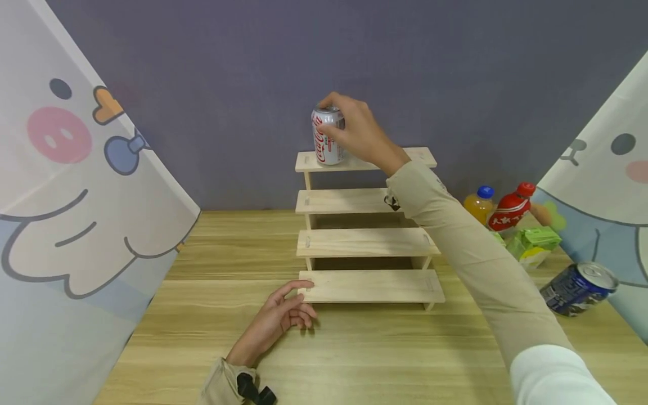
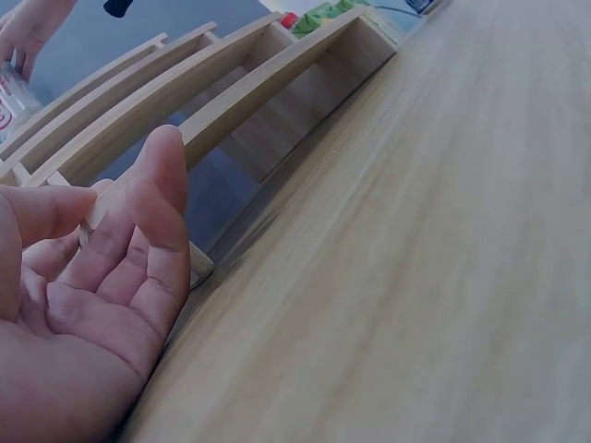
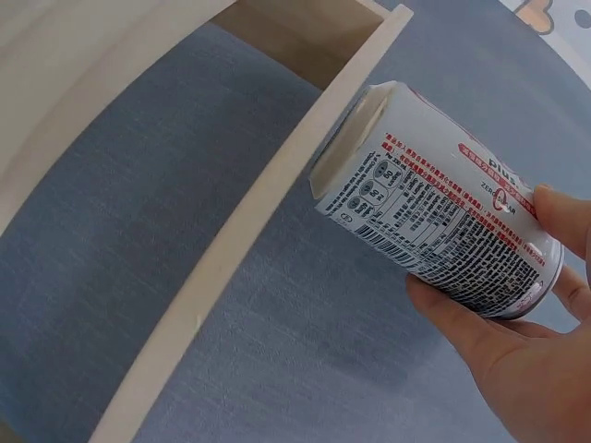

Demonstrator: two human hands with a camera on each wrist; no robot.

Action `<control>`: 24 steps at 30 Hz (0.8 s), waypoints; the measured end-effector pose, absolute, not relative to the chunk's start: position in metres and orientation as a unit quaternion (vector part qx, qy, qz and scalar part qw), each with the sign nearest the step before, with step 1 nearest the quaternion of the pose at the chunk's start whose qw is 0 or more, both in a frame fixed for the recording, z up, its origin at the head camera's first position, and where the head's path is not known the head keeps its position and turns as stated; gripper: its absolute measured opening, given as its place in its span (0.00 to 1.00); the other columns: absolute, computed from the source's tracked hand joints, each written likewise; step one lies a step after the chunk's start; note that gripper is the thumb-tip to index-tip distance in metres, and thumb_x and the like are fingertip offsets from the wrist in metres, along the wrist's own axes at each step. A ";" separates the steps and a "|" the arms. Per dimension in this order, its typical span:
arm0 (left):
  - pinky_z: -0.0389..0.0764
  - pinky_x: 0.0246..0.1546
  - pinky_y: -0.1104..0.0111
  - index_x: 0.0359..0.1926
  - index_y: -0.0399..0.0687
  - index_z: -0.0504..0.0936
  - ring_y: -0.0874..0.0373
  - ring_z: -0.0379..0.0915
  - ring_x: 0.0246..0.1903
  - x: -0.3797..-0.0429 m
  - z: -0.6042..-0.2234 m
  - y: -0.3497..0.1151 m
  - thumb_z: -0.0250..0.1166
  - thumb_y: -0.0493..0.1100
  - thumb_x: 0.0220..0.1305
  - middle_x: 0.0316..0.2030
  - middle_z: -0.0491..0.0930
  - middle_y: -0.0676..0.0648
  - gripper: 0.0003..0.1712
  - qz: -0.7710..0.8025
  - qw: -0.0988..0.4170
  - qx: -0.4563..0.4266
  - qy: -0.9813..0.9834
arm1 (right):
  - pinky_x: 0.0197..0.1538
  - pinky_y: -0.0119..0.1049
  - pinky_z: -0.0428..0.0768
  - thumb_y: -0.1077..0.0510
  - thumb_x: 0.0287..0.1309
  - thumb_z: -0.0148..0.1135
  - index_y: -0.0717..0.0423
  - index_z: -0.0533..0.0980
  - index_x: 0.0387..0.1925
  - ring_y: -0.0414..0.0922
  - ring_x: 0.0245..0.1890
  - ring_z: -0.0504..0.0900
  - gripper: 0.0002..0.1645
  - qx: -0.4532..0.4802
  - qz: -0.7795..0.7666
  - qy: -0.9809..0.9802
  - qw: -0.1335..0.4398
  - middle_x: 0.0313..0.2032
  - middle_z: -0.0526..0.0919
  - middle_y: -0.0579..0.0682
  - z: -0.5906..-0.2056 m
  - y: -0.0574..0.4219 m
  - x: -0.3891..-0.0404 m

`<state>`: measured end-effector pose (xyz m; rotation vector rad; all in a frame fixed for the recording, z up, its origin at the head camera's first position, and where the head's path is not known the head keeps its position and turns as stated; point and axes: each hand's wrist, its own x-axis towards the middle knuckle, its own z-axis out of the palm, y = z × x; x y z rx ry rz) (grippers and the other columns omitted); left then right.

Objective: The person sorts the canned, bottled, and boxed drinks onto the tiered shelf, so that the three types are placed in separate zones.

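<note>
My right hand (image 1: 358,128) grips a white and red Coca-Cola can (image 3: 452,203) near its top, thumb on one side and fingers on the other. The can is upright in the head view, its base at the left part of the top board (image 1: 377,161) of a pale wooden step rack. In the right wrist view its base is right at that board's edge. My left hand (image 1: 283,315) holds the front left corner of the rack's lowest board (image 1: 372,286), as the left wrist view also shows, with the other fingers curled below the corner.
Right of the rack stand an orange drink bottle (image 1: 478,205), a red bottle (image 1: 511,208), a green carton (image 1: 534,244) and a dark blue can (image 1: 577,288). The rack rests on a wood-grain table (image 1: 212,298). Behind is a grey-blue backdrop (image 1: 228,101); cartoon-printed cloths hang at both sides.
</note>
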<state>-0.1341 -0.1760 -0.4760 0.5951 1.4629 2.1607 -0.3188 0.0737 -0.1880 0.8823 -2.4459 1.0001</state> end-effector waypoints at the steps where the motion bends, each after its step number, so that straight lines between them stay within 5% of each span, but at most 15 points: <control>1: 0.83 0.33 0.70 0.71 0.35 0.60 0.54 0.85 0.34 -0.134 -0.476 -0.176 0.42 0.38 0.81 0.39 0.87 0.42 0.23 0.785 0.231 0.218 0.532 | 0.51 0.34 0.80 0.52 0.68 0.63 0.54 0.74 0.59 0.41 0.53 0.79 0.22 0.310 0.352 -0.865 0.176 0.58 0.79 0.50 -0.188 0.073 -0.320; 15: 0.84 0.32 0.70 0.70 0.39 0.63 0.54 0.84 0.33 -0.132 -0.469 -0.178 0.44 0.41 0.81 0.38 0.87 0.43 0.22 0.775 0.235 0.193 0.553 | 0.56 0.32 0.77 0.45 0.66 0.63 0.48 0.72 0.65 0.38 0.62 0.72 0.29 0.294 0.340 -0.862 0.234 0.66 0.72 0.45 -0.203 0.066 -0.319; 24: 0.83 0.33 0.69 0.70 0.40 0.63 0.55 0.84 0.34 -0.131 -0.468 -0.180 0.45 0.42 0.81 0.38 0.87 0.43 0.23 0.773 0.245 0.180 0.557 | 0.57 0.34 0.77 0.45 0.67 0.62 0.47 0.68 0.69 0.40 0.62 0.70 0.33 0.299 0.337 -0.866 0.219 0.67 0.68 0.47 -0.205 0.065 -0.319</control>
